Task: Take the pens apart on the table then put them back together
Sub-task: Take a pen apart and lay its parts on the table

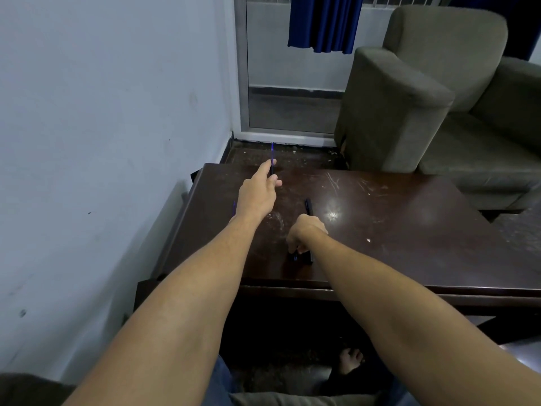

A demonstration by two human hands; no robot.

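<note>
1. Low centre of frame: right hand (306,230) curled down on the dark table (409,244), fingers pinching a dark pen piece (295,257), another dark piece (309,257) lying just beside it.
2. Just beyond: a dark pen barrel (309,207) flat on the tabletop.
3. Left of centre, farther up: left hand (259,191) pinching a thin blue refill (272,158), held upright.
4. Upper right: grey armchair (424,92).

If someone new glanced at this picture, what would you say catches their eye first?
Two bare forearms reach over a dark, scratched table. The left hand is raised near the far edge, pinching a thin blue pen part that points upward. The right hand presses down near the front edge on small dark pen pieces; another dark piece lies just beyond it, beside a bright glare spot.
</note>
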